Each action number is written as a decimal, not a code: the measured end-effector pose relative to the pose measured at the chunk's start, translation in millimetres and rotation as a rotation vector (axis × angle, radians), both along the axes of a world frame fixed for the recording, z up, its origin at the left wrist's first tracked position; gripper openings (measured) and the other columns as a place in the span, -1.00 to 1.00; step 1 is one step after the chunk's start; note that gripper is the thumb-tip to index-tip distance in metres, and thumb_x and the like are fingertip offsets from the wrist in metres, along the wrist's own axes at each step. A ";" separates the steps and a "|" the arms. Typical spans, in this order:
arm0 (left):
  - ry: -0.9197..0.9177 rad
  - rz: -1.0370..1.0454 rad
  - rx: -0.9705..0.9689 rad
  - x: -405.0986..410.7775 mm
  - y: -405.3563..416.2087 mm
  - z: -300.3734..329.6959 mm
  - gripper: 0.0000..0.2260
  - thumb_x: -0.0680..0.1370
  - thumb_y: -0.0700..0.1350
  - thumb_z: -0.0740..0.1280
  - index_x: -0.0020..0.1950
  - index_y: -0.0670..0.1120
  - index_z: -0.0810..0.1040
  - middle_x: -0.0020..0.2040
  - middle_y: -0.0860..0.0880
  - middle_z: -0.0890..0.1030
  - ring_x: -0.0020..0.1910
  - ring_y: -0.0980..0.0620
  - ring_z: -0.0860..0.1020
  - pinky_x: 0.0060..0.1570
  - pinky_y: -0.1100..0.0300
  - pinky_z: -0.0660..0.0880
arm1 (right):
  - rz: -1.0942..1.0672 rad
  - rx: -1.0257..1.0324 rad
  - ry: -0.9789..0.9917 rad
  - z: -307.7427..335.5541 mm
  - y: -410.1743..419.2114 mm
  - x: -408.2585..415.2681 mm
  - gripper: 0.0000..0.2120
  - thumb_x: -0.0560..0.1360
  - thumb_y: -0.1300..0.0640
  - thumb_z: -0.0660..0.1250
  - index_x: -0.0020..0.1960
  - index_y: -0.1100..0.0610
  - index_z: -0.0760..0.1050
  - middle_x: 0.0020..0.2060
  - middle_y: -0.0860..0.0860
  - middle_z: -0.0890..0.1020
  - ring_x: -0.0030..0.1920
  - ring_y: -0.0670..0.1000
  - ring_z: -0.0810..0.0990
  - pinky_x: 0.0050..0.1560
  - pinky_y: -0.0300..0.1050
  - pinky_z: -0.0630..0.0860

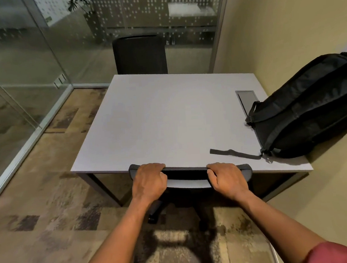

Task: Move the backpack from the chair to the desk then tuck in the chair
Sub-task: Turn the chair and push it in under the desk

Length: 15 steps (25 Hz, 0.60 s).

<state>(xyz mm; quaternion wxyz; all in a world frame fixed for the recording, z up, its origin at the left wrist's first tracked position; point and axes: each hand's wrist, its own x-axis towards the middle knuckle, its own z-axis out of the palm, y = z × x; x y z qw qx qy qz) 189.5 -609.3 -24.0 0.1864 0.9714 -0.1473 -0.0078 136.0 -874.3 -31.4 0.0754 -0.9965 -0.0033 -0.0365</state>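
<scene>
Head view. The backpack lies on the desk at its right edge, toward the near right corner, leaning against the wall. One loose strap trails from it across the tabletop toward the near edge. The first part of the task reads as complete.

The chair stands at the near edge of the desk, roughly centred on that edge. The top rail of its backrest touches or sits just at the edge line; the seat is hidden beneath the tabletop, and part of the base shows on the carpet below.

The left hand is clenched over the left end of the top rail. The right hand is clenched over the right end. Both hands are wrapped around the rail, fingers over the far side and wrists on the near side.

Governing relation: the rail's long axis runs parallel to the near edge of the desk, and the desk lies straight ahead of both grips. The hands sit about evenly either side of the rail's centre, so neither is nearer. Any remaining push should go straight forward, with equal load on both hands, to keep the rail square to the edge. Little travel appears to remain.

A second chair stands at the far edge.
</scene>
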 end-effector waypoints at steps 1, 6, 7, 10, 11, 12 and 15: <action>0.013 0.005 -0.001 1.2 0.6 -1.3 -0.58 0.52 -0.11 0.16 0.33 -0.04 0.60 0.30 -0.02 0.62 0.30 -0.01 0.53 0.38 0.10 0.35 | 0.005 0.002 0.002 0.8 0.4 0.6 -0.61 0.58 -0.10 -0.01 -0.16 0.04 0.51 -0.28 -0.01 0.62 -0.26 0.05 0.55 -0.19 0.02 0.49; 0.031 -0.014 0.043 0.5 -0.7 -3.4 -0.56 0.52 -0.09 0.12 0.34 -0.04 0.58 0.31 -0.02 0.62 0.29 -0.01 0.52 0.41 0.07 0.32 | 0.005 0.013 0.003 3.0 0.1 -1.1 -0.62 0.57 -0.10 -0.02 -0.22 0.04 0.46 -0.30 0.00 0.60 -0.29 0.05 0.52 -0.25 -0.02 0.39; 0.023 -0.023 0.044 1.2 -0.8 -3.2 -0.55 0.51 -0.08 0.11 0.34 -0.05 0.58 0.30 -0.03 0.62 0.28 -0.02 0.53 0.41 0.06 0.33 | 0.005 0.007 -0.003 1.9 -0.3 -1.4 -0.60 0.57 -0.10 -0.02 -0.18 0.04 0.49 -0.27 0.00 0.62 -0.26 0.06 0.54 -0.23 -0.02 0.42; 0.033 -0.058 0.060 1.6 1.1 -0.7 -0.49 0.55 -0.02 0.02 0.41 -0.08 0.51 0.34 -0.06 0.59 0.32 -0.03 0.50 0.45 0.03 0.28 | 0.003 0.048 -0.001 3.7 1.1 -2.6 -0.54 0.58 -0.18 -0.03 -0.09 0.05 0.55 -0.19 -0.01 0.66 -0.16 0.08 0.59 -0.16 -0.02 0.45; 0.032 -0.088 0.075 1.3 0.7 -1.3 -0.48 0.57 0.00 -0.01 0.46 -0.09 0.45 0.38 -0.08 0.55 0.37 -0.04 0.45 0.49 0.02 0.22 | 0.006 0.060 -0.009 4.8 0.7 -2.8 -0.52 0.58 -0.23 -0.03 -0.05 0.05 0.55 -0.17 -0.01 0.65 -0.13 0.09 0.60 -0.14 -0.02 0.43; 0.041 -0.109 0.090 -0.6 0.6 0.2 -0.47 0.59 0.02 -0.04 0.50 -0.10 0.39 0.44 -0.08 0.49 0.44 -0.05 0.39 0.53 0.01 0.14 | 0.005 0.070 -0.013 8.2 2.6 -3.8 -0.48 0.58 -0.27 -0.02 0.03 0.06 0.55 -0.11 0.00 0.65 -0.07 0.10 0.60 -0.09 -0.02 0.44; 0.058 -0.127 0.091 -1.1 0.8 -0.2 -0.49 0.63 0.01 -0.04 0.54 -0.12 0.32 0.52 -0.09 0.39 0.54 -0.07 0.25 0.57 0.00 0.01 | -0.005 0.078 -0.010 9.0 11.3 -7.4 -0.36 0.58 -0.33 -0.02 0.32 0.11 0.48 0.13 0.04 0.64 0.12 0.12 0.57 0.20 0.05 0.43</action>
